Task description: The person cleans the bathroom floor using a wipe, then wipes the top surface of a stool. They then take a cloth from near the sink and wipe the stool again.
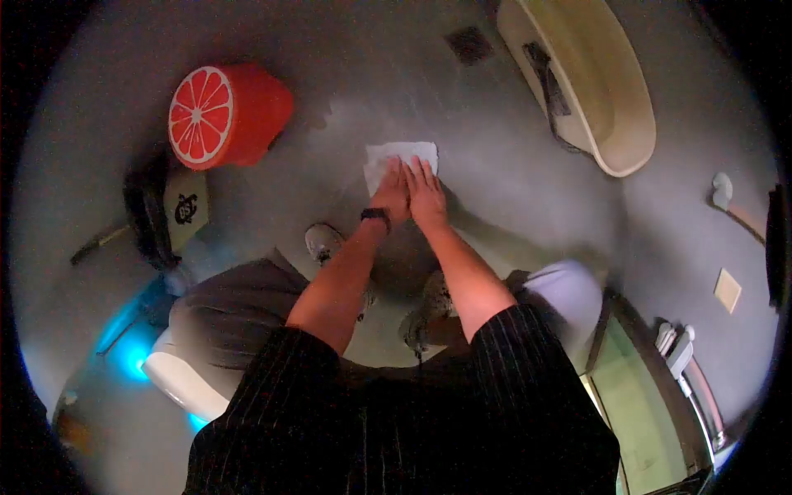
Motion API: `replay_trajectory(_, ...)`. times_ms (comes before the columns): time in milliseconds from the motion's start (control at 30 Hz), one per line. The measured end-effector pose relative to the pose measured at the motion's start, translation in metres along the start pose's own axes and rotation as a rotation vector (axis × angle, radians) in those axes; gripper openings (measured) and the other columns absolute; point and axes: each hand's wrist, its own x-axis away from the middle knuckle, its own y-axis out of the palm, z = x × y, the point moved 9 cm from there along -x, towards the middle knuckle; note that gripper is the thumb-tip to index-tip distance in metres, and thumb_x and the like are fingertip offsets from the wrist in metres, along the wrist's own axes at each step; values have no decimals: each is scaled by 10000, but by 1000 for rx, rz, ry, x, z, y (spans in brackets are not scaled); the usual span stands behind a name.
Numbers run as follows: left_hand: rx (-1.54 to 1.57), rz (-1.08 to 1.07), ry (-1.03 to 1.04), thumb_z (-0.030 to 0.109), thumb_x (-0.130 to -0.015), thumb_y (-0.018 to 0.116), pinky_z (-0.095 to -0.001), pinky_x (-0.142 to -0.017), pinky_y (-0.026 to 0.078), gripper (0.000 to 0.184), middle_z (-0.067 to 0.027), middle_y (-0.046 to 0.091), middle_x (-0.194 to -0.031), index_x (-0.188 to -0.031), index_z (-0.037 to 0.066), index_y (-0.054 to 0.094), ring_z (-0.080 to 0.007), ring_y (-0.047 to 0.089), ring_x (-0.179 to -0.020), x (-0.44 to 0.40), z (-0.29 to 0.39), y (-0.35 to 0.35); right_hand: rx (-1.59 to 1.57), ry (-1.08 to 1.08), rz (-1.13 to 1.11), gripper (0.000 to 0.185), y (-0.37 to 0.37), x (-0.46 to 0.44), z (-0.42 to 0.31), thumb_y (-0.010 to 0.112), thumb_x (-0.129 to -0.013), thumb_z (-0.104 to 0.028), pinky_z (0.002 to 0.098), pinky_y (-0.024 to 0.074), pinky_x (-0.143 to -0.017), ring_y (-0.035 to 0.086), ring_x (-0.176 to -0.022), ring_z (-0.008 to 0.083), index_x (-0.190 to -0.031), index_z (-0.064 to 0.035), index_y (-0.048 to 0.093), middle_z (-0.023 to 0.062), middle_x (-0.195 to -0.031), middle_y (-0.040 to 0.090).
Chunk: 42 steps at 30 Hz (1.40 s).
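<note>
A white sheet that looks like a paper towel or cloth (pixel 378 155) lies on the grey floor (pixel 355 186) ahead of my feet. My left hand (pixel 391 191), with a black band on its wrist, rests flat on the sheet with fingers stretched forward. Right beside it, my right hand (pixel 426 190) presses flat on the sheet's right part, its fingers extended. The two hands touch or nearly touch along their inner sides. Neither hand is wrapped around anything. Between and beside my knees, my shoes (pixel 323 242) show on the floor, partly hidden by my arms.
A red stool-like block with a citrus-slice face (pixel 200 118) stands front left. At the front right is a beige tub (pixel 631 99) with something dark hanging over its side. A dark square floor drain (pixel 469 45) lies ahead. A white rounded object (pixel 186 384) glows blue at left.
</note>
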Motion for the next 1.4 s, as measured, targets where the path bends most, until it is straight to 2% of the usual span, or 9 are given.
replay_trajectory(67,306,210,-5,226,-995,480,-546,-1236,187,709,-216,122,-1677,-1591,-18,184,-371,144,-1550,6,-19,2,78,-57,-25,618,4,-6,-10,463,-996,-192,487,246,-1226,197,-1544,319,-1593,-144,308,75,-1695,168)
replay_trajectory(200,306,201,-129,206,-1004,457,-538,-1237,184,686,-175,120,-1689,-1604,21,183,-365,156,-1550,2,-29,3,-9,-82,4,618,-4,-21,-16,453,-1001,-184,489,232,-1232,184,-1550,329,-1591,-90,293,100,-1696,161)
replay_trajectory(700,-82,265,-130,312,-1032,335,-514,-1256,123,654,-135,94,-1702,-1620,74,174,-308,90,-1571,-169,-204,-179,46,-374,319,599,-71,-300,-77,482,-982,-192,470,275,-1220,304,-1479,439,-1506,74,365,298,-1582,317)
replay_trajectory(833,-102,337,-130,312,-1034,337,-519,-1257,113,653,-131,93,-1703,-1620,72,175,-300,73,-1574,-165,-201,-172,-87,-254,165,566,-82,-295,-74,431,-984,-130,517,358,-1174,307,-1484,436,-1525,22,363,247,-1610,307)
replay_trajectory(967,-31,324,-156,310,-1043,336,-531,-1254,82,652,-123,97,-1705,-1625,77,157,-297,60,-1577,-96,-146,-121,56,-217,114,620,-43,-209,-66,494,-963,-165,448,323,-1202,233,-1512,434,-1524,51,343,273,-1632,221)
replay_trajectory(1033,81,280,-197,313,-1045,336,-535,-1252,80,645,-122,102,-1705,-1624,80,172,-301,66,-1575,-58,-121,-88,53,-193,115,625,-35,-152,-68,450,-974,-167,515,274,-1220,231,-1523,400,-1557,16,323,193,-1626,311)
replay_trajectory(1167,95,203,-199,315,-1043,343,-533,-1251,85,652,-111,87,-1708,-1626,85,165,-290,61,-1577,-20,-95,-56,155,-209,31,649,-21,-92,-70,478,-961,-167,509,257,-1227,206,-1533,390,-1556,33,313,209,-1627,297)
replay_trajectory(1300,-16,188,-129,342,-1027,369,-532,-1252,83,680,-112,117,-1704,-1625,85,172,-293,87,-1574,-58,-104,-88,-157,-126,95,679,-41,-129,-52,531,-944,-154,468,258,-1232,169,-1532,434,-1549,49,299,283,-1630,212)
replay_trajectory(1400,-115,260,-43,339,-1016,382,-533,-1253,84,692,-114,115,-1704,-1625,86,172,-306,114,-1568,-122,-131,-126,63,-187,172,684,-66,-199,-50,529,-942,-165,496,203,-1246,163,-1521,469,-1542,69,297,310,-1605,250)
